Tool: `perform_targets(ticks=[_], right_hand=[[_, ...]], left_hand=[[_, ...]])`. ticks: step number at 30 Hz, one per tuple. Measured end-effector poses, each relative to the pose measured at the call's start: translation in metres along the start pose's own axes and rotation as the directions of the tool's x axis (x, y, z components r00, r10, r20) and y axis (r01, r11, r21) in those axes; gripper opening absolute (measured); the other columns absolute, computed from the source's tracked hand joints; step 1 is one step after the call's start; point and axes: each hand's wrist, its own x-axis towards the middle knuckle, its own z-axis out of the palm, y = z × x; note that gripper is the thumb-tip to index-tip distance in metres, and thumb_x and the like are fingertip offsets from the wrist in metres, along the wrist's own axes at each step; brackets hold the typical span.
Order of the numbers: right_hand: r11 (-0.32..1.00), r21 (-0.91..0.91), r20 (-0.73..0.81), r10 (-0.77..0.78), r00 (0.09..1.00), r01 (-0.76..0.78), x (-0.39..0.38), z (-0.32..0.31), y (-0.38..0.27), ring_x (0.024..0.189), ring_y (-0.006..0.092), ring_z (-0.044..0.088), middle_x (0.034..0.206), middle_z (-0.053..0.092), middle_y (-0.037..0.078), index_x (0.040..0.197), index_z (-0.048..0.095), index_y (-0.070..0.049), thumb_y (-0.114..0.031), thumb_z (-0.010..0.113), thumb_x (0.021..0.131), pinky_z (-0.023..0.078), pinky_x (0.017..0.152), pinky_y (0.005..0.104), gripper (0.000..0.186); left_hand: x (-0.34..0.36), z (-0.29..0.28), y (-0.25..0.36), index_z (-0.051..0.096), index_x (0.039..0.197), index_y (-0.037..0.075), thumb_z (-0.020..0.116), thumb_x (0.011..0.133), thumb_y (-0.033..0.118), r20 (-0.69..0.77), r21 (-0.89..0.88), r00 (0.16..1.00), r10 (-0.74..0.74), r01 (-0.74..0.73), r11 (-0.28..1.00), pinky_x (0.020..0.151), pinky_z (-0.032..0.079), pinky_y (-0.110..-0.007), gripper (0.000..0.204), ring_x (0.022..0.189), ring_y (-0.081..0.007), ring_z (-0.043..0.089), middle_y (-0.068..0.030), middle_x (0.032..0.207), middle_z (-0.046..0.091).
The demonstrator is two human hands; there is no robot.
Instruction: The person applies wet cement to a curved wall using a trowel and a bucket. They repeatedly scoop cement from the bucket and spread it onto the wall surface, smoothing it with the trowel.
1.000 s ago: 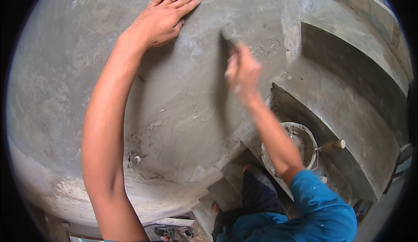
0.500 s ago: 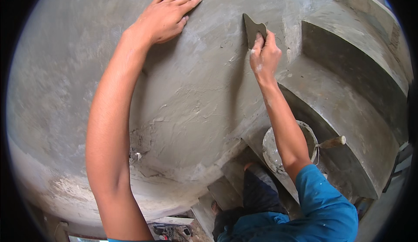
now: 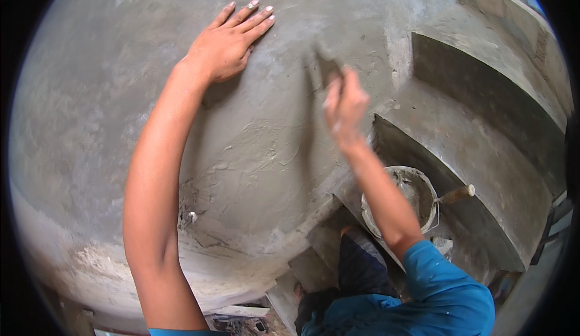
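Note:
A curved wall (image 3: 254,155) of wet grey cement plaster fills most of the view, rough and ridged around its lower middle. My left hand (image 3: 222,47) rests flat on its upper part, fingers spread, holding nothing. To the right of it, my right hand (image 3: 346,107) pinches a thin, flat grey scraper (image 3: 327,65) by its lower end. Motion blurs both the hand and the scraper. The scraper's shadow falls on the plaster just to its left; whether its edge touches the wall I cannot tell.
Curved concrete steps (image 3: 459,124) rise on the right. On one stands a cement-smeared bucket (image 3: 428,182), partly behind my right forearm, with a wooden-handled tool (image 3: 458,194) sticking out over its rim. Lower steps (image 3: 313,266) descend beside my legs. A small white bit (image 3: 193,217) sits on the wall's lower left.
My right hand has moved left and down across the wall with the scraper. My left hand has slid slightly down and left, still flat.

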Motion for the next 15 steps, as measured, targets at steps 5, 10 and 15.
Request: perform_targets(ticks=[5, 10, 15], right_hand=[[0.995, -0.086, 0.113, 0.062, 0.992, -0.052, -0.004, 0.023, 0.005, 0.076, 0.0385, 0.075, 0.092, 0.075, 0.023, 0.123, 0.065, 0.004, 0.003, 0.061, 0.095, 0.06, 0.067, 0.0452, 0.028], [0.956, 0.201, 0.19, -0.253, 0.949, 0.215, -0.096, 0.043, -0.072, 0.083, 0.0357, 0.077, 0.1, 0.074, 0.026, 0.126, 0.062, 0.006, 0.009, 0.067, 0.087, 0.064, 0.071, 0.0438, 0.04], [0.964, 0.252, 0.215, -0.138, 0.967, 0.082, -0.074, 0.011, -0.059, 0.075, 0.0347, 0.076, 0.09, 0.075, 0.023, 0.125, 0.065, 0.004, 0.006, 0.065, 0.093, 0.061, 0.065, 0.0419, 0.032]], left_hand=[[-0.004, 0.012, -0.005, 0.042, 0.164, 0.02, 0.053, 0.104, 0.013, -0.062, -0.031, 0.998, 0.02, -0.022, 0.999, 0.137, 0.016, -0.045, 0.061, 0.163, -0.0186, 0.024, 0.0053, 0.173, 0.036], [-0.001, 0.006, -0.006, 0.043, 0.164, 0.018, 0.055, 0.103, 0.01, -0.022, -0.076, 1.0, 0.018, -0.02, 0.997, 0.137, 0.015, -0.047, 0.062, 0.163, -0.0204, 0.024, 0.0038, 0.173, 0.036], [-0.016, -0.015, -0.007, 0.041, 0.165, 0.019, 0.055, 0.103, 0.01, 0.063, -0.084, 0.998, -0.029, 0.035, 0.996, 0.137, 0.014, -0.047, 0.064, 0.163, -0.0208, 0.024, 0.004, 0.174, 0.034]])
